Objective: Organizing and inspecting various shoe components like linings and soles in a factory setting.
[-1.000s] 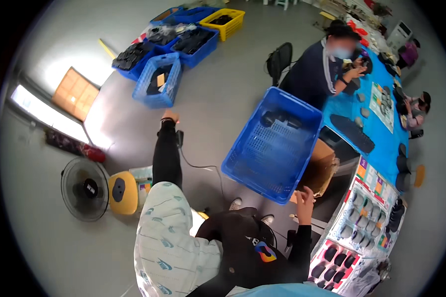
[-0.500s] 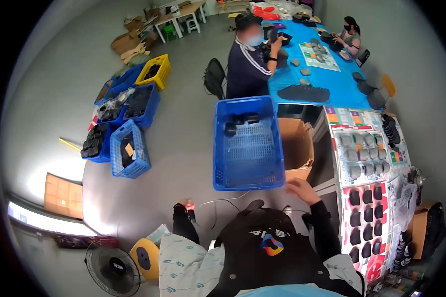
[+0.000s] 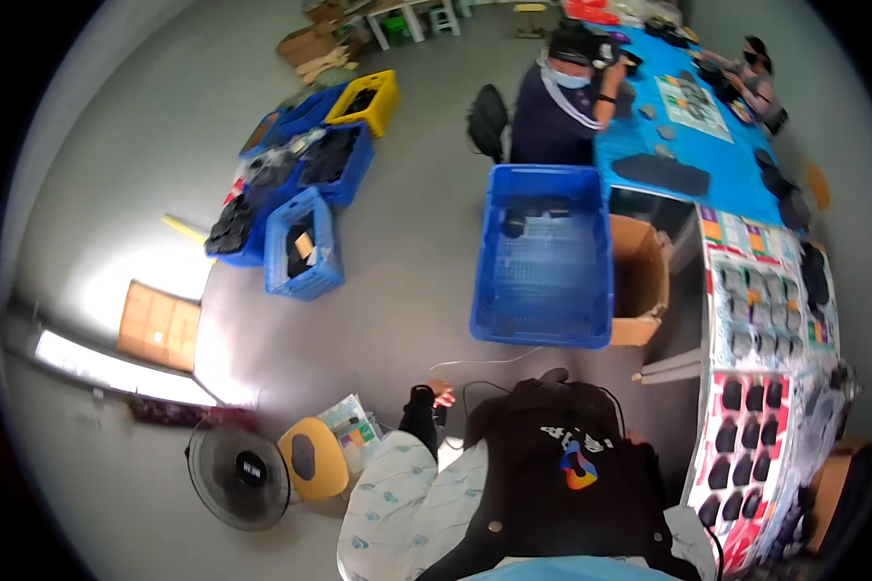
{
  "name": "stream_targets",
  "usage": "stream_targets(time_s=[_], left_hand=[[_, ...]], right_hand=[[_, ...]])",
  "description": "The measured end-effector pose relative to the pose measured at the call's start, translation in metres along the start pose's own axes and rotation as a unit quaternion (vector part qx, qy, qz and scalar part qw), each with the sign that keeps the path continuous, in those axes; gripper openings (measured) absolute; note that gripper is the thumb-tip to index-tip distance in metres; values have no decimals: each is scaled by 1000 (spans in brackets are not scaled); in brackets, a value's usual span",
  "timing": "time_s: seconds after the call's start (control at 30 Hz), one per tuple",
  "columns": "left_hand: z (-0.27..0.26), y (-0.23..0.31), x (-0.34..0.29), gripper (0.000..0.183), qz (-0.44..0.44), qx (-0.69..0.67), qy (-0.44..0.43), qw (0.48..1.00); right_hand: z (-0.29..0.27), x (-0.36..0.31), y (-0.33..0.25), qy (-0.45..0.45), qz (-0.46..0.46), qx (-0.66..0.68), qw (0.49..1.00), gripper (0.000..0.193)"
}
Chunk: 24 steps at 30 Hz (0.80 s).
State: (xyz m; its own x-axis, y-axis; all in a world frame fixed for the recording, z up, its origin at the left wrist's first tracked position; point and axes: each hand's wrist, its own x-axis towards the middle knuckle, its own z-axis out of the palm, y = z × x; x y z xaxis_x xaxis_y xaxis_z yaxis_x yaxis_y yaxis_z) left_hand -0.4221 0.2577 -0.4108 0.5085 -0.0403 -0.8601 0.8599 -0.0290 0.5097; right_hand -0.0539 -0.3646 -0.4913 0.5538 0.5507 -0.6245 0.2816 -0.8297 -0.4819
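My left hand point(image 3: 443, 392) hangs low, left of my black apron point(image 3: 562, 455), its fingers loosely apart with nothing in them. A black cuff covers the wrist. My right hand point(image 3: 634, 437) is down by the apron's right side; only a small blurred patch shows, and its fingers are hidden. Ahead of me stands a blue plastic crate point(image 3: 543, 334), touched by neither hand. A few dark pieces point(image 3: 514, 226) lie toward its far end. Right beside the crate is an open cardboard box point(image 3: 641, 331).
On the right, a table point(image 3: 702, 334) carries rows of grey and black curved pieces point(image 3: 741, 434). Two people work at the blue-covered table point(image 3: 639, 143) beyond. Several crates point(image 3: 304, 281) stand at left. A fan point(image 3: 239, 474) and yellow stool point(image 3: 329, 460) are near lower left. A cable point(image 3: 484, 363) crosses the floor.
My view has turned left, so the room sits further right in the picture. My right hand has drawn back from near the blue crate's front corner to the apron's side.
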Motion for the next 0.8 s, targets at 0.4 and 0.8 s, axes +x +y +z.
stream_targets(time_s=[0.4,0.8], left_hand=[[83,-37,13,24,-81,-250,108,959],[89,21,17,28,39,-127,164,977]], right_hand=[[-24,-14,-124,-34,13,-28,999,39],[-18,46,-50,80,111,-16,990,33]])
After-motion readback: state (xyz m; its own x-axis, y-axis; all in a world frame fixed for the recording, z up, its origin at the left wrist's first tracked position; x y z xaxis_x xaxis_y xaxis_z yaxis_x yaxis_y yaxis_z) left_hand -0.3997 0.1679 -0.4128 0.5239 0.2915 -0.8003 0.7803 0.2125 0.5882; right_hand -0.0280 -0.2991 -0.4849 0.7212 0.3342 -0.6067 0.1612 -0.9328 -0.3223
